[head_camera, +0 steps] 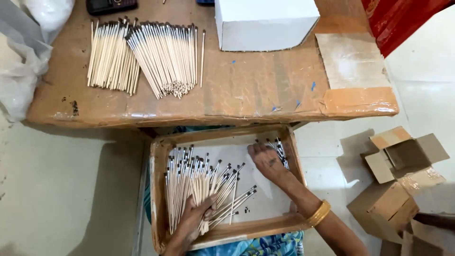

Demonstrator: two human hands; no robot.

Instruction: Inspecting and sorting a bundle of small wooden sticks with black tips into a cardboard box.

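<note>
Gripping a fan of pale sticks (201,189) in the lap tray (159,189), left hand (192,220) is clamped shut; right hand (268,161) pinches a few far-right. Table (246,90) beyond holds more stick piles (142,54), white box (265,23).

- A single view, worn on the person's head, looks steeply down.
- Nearest, at the bottom of the frame, sits the shallow brown cardboard tray (158,189) on the lap.
- Farther off, the tape-covered brown cardboard tabletop (256,90) fills the upper half.
- Pale floor shows at both sides.
</note>
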